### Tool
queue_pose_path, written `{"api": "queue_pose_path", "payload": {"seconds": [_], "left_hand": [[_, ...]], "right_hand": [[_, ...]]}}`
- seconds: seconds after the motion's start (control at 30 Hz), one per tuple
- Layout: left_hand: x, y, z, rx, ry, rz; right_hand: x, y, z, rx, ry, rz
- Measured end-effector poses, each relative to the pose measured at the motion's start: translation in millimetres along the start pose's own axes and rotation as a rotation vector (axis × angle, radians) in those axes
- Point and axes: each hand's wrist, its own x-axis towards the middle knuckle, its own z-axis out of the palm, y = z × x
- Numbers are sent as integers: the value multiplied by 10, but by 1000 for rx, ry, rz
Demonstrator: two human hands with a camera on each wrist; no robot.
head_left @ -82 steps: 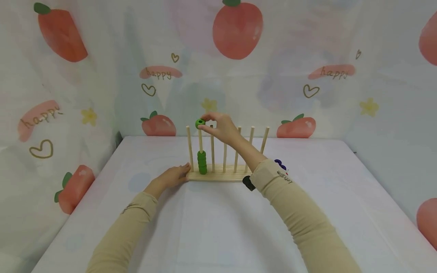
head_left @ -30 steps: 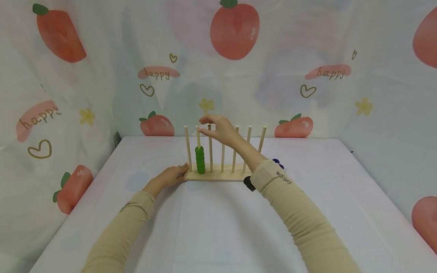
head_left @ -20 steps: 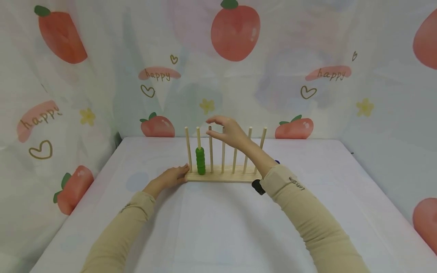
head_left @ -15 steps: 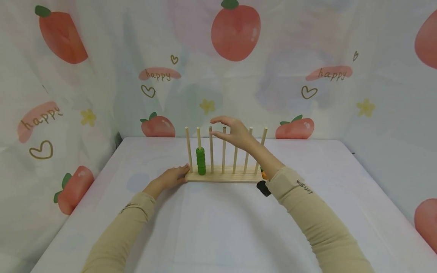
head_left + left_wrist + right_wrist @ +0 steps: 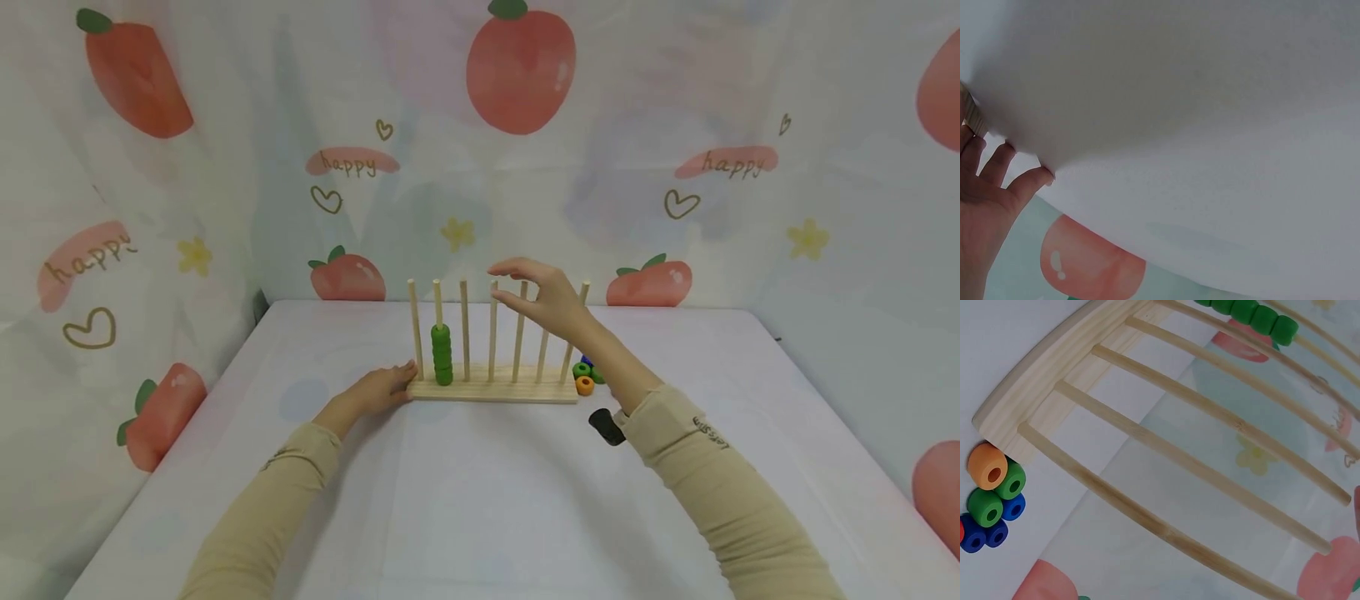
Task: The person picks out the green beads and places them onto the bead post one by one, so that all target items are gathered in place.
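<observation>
A wooden peg rack (image 5: pixel 495 396) with several upright pegs stands on the white table. On its second peg from the left sits a stack of green beads (image 5: pixel 442 357), also in the right wrist view at the top. My left hand (image 5: pixel 375 390) rests against the rack's left end, fingers spread and fairly straight. In the left wrist view, that hand (image 5: pixel 991 194) has fingertips on the tabletop and at the wooden end. My right hand (image 5: pixel 543 296) is up at peg-top height over the rack's right half, thumb and fingers parted with nothing between them.
Loose beads lie at the rack's right end: an orange bead (image 5: pixel 987 466), green beads (image 5: pixel 985 508), blue beads (image 5: pixel 972 534) and a sliver of red. A black device (image 5: pixel 606 427) is at the right wrist. Printed cloth walls (image 5: pixel 465 183) surround the table.
The right hand lowered a green bead onto the second peg, let it go, and moved right along the peg tops. Loose beads behind its forearm came into view. The left hand stayed put.
</observation>
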Motion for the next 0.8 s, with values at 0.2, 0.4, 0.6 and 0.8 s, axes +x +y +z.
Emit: {"api": "queue_pose_path", "payload": {"seconds": [0.2,0.4,0.6,0.8], "left_hand": [[-14,-9,-6,-6,5,1],[-7,-1,-19,4,11,18],[-23,3,-10,19,14,28],[-44,-4,29,43,19,34]], "right_hand": [[-126,-12,-90,-33,-2,10],[-319,16,-231,-61,33,4],[-458,103,-385,-98,67,31],[-558,182,-501,-106,107,25]]}}
